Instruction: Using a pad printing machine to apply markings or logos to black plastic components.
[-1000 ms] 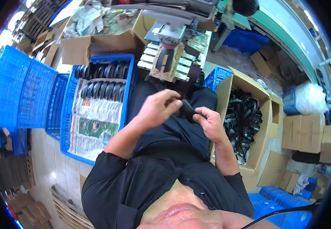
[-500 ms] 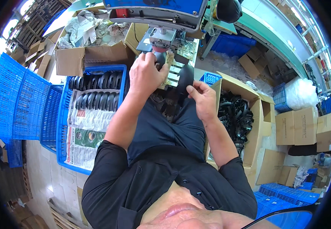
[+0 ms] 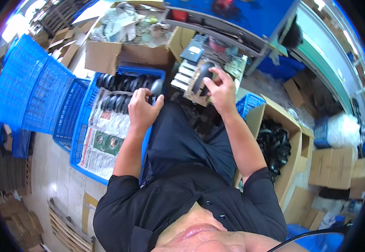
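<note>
Over the right edge of the blue crate (image 3: 74, 161), my left hand (image 3: 144, 110) grips a glossy black curved plastic shell (image 3: 157, 87) between thumb and fingers. Rows of similar dark shells (image 3: 114, 102) stand on newspaper in that crate. My right hand (image 3: 223, 89) has its thumb and fingers closed on another black curved shell (image 3: 204, 74), which sits on a worn tan fixture (image 3: 196, 95) under the blue machine (image 3: 237, 17). Pale strips on the machine's bed lie just left of the fixture.
A carton of crumpled wrapping (image 3: 119, 25) stands beyond the crate. To my right is a cardboard box (image 3: 275, 191) full of glossy black parts (image 3: 271, 147). Blue baskets (image 3: 31, 88) lean at the left, and stacked cartons (image 3: 333, 167) stand at the far right.
My left hand has moved from the fixture leftward to the crate, carrying a shell. My right hand has brought its shell forward onto the fixture. The whole view has turned somewhat left.
</note>
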Demonstrator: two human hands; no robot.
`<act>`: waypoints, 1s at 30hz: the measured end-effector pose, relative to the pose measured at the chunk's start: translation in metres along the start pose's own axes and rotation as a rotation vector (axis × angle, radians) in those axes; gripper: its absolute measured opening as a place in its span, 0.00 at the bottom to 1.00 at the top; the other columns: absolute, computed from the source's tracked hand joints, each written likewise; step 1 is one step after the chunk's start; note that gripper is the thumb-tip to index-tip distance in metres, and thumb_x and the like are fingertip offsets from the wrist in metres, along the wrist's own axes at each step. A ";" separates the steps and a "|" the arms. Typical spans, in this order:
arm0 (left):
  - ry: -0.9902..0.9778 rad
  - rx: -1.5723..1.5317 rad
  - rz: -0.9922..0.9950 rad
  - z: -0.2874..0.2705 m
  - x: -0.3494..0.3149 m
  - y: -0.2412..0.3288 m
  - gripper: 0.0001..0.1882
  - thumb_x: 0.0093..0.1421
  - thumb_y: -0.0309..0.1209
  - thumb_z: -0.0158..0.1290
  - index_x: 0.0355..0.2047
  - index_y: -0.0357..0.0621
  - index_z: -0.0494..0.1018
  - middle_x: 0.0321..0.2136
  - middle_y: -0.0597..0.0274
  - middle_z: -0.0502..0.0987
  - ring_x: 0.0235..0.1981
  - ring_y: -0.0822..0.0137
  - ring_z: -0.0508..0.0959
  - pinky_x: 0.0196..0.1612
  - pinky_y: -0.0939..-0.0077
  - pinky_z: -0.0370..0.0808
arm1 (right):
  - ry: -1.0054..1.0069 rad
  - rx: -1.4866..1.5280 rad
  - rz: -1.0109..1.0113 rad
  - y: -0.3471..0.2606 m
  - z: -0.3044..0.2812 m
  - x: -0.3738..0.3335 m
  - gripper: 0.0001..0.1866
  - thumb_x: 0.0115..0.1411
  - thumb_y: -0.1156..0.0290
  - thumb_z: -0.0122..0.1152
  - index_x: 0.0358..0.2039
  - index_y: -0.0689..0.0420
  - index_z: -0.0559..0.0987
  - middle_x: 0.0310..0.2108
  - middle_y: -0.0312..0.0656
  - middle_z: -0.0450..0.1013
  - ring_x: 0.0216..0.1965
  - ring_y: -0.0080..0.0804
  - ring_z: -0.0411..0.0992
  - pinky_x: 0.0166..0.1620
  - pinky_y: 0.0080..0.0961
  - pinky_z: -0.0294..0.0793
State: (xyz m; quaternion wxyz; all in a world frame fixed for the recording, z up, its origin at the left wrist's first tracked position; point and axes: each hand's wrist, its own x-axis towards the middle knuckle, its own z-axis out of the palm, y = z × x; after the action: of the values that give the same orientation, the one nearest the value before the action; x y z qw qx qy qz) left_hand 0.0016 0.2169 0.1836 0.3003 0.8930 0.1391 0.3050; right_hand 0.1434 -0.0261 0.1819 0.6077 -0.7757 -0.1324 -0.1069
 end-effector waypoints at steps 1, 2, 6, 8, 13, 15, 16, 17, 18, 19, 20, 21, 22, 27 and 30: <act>-0.003 0.017 -0.032 -0.005 -0.005 -0.013 0.20 0.54 0.40 0.71 0.36 0.38 0.77 0.34 0.51 0.79 0.35 0.50 0.81 0.42 0.57 0.78 | -0.011 -0.010 -0.021 0.000 -0.001 -0.003 0.22 0.57 0.71 0.77 0.53 0.54 0.86 0.29 0.36 0.69 0.30 0.28 0.70 0.38 0.28 0.74; 0.022 0.055 -0.028 -0.008 -0.007 -0.031 0.20 0.55 0.40 0.71 0.37 0.38 0.78 0.34 0.51 0.80 0.35 0.52 0.81 0.42 0.58 0.79 | -0.018 0.003 -0.038 -0.001 -0.001 -0.005 0.21 0.59 0.71 0.77 0.54 0.54 0.86 0.29 0.36 0.69 0.30 0.28 0.70 0.38 0.28 0.74; 0.022 0.020 -0.179 -0.021 -0.016 -0.106 0.20 0.55 0.40 0.72 0.38 0.38 0.80 0.34 0.53 0.81 0.36 0.55 0.82 0.43 0.60 0.79 | -0.107 0.121 -0.049 -0.008 -0.015 -0.026 0.26 0.65 0.75 0.72 0.63 0.57 0.78 0.35 0.31 0.68 0.33 0.21 0.68 0.38 0.23 0.72; 0.047 0.015 -0.253 -0.030 -0.016 -0.154 0.20 0.55 0.40 0.73 0.38 0.37 0.82 0.35 0.52 0.83 0.37 0.55 0.83 0.44 0.62 0.80 | -0.125 0.246 0.072 -0.002 -0.036 -0.045 0.29 0.67 0.77 0.69 0.68 0.58 0.73 0.36 0.29 0.68 0.35 0.17 0.67 0.39 0.19 0.71; 0.222 0.242 -0.417 -0.075 -0.003 -0.271 0.23 0.55 0.43 0.73 0.42 0.38 0.82 0.39 0.48 0.85 0.42 0.51 0.85 0.48 0.59 0.80 | 0.148 -0.090 0.127 0.068 -0.133 -0.077 0.26 0.68 0.78 0.67 0.66 0.59 0.74 0.39 0.31 0.74 0.39 0.17 0.71 0.45 0.18 0.73; 0.248 0.373 -0.477 -0.095 0.001 -0.313 0.24 0.56 0.43 0.73 0.44 0.38 0.82 0.42 0.47 0.85 0.44 0.49 0.85 0.51 0.57 0.80 | 0.145 -0.293 0.288 0.108 -0.192 -0.091 0.25 0.66 0.74 0.69 0.64 0.60 0.77 0.42 0.39 0.78 0.44 0.25 0.76 0.49 0.26 0.76; 0.210 0.418 -0.528 -0.098 0.007 -0.319 0.25 0.57 0.43 0.72 0.46 0.38 0.81 0.46 0.46 0.85 0.47 0.49 0.85 0.53 0.57 0.79 | 0.139 -0.546 0.286 0.127 -0.218 -0.104 0.26 0.65 0.71 0.71 0.63 0.61 0.77 0.44 0.45 0.78 0.45 0.33 0.77 0.51 0.32 0.77; 0.181 0.428 -0.548 -0.102 0.008 -0.327 0.25 0.57 0.43 0.72 0.47 0.38 0.80 0.46 0.46 0.85 0.47 0.49 0.85 0.54 0.58 0.79 | 0.126 -0.793 0.277 0.141 -0.238 -0.117 0.28 0.63 0.69 0.72 0.62 0.62 0.78 0.45 0.51 0.79 0.46 0.40 0.78 0.53 0.37 0.78; 0.154 0.439 -0.569 -0.105 0.008 -0.334 0.25 0.57 0.43 0.72 0.47 0.38 0.80 0.47 0.45 0.85 0.48 0.49 0.85 0.54 0.58 0.79 | 0.015 -0.843 0.377 0.146 -0.250 -0.127 0.29 0.62 0.67 0.73 0.62 0.63 0.78 0.48 0.56 0.78 0.49 0.49 0.78 0.56 0.41 0.77; 0.128 0.446 -0.587 -0.106 0.011 -0.339 0.26 0.57 0.43 0.72 0.48 0.38 0.80 0.47 0.45 0.85 0.49 0.49 0.85 0.54 0.58 0.79 | -0.093 -0.891 0.475 0.150 -0.261 -0.136 0.31 0.61 0.65 0.74 0.62 0.63 0.78 0.51 0.61 0.77 0.52 0.57 0.77 0.59 0.46 0.76; 0.077 0.434 -0.585 -0.100 0.018 -0.339 0.26 0.58 0.42 0.72 0.49 0.38 0.79 0.48 0.45 0.85 0.50 0.48 0.85 0.55 0.57 0.79 | -0.083 -0.956 0.455 0.168 -0.274 -0.157 0.31 0.60 0.66 0.74 0.61 0.64 0.78 0.49 0.61 0.79 0.52 0.55 0.79 0.58 0.44 0.77; 0.045 0.433 -0.568 -0.096 0.023 -0.342 0.26 0.58 0.41 0.72 0.49 0.38 0.79 0.48 0.45 0.85 0.50 0.48 0.85 0.55 0.57 0.79 | -0.076 -1.017 0.434 0.185 -0.281 -0.174 0.31 0.59 0.67 0.75 0.60 0.65 0.78 0.46 0.60 0.81 0.51 0.53 0.81 0.56 0.42 0.78; 0.017 0.439 -0.553 -0.095 0.028 -0.345 0.25 0.58 0.41 0.72 0.49 0.38 0.79 0.48 0.44 0.85 0.50 0.48 0.85 0.55 0.57 0.79 | -0.128 -1.057 0.517 0.187 -0.274 -0.183 0.32 0.59 0.67 0.74 0.62 0.66 0.77 0.50 0.62 0.81 0.55 0.56 0.80 0.59 0.43 0.77; -0.116 0.492 -0.531 -0.078 0.055 -0.349 0.26 0.57 0.40 0.72 0.51 0.40 0.80 0.48 0.44 0.85 0.52 0.46 0.84 0.57 0.56 0.79 | -0.109 -0.390 0.749 0.221 -0.259 -0.227 0.29 0.60 0.67 0.72 0.61 0.63 0.80 0.51 0.56 0.84 0.52 0.43 0.82 0.58 0.37 0.77; -0.066 0.486 -0.506 -0.069 0.058 -0.351 0.24 0.58 0.39 0.71 0.51 0.41 0.81 0.52 0.45 0.83 0.56 0.47 0.82 0.60 0.56 0.77 | -0.161 -0.542 0.707 0.227 -0.259 -0.230 0.21 0.67 0.67 0.65 0.58 0.61 0.82 0.49 0.51 0.85 0.50 0.39 0.83 0.55 0.36 0.79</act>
State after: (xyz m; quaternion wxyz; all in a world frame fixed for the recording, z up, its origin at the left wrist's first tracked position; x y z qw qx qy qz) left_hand -0.0194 0.5472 0.0365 0.1496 0.8849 0.4148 0.1499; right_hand 0.0018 -0.3463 -0.0385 0.3694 -0.9103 0.1267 0.1373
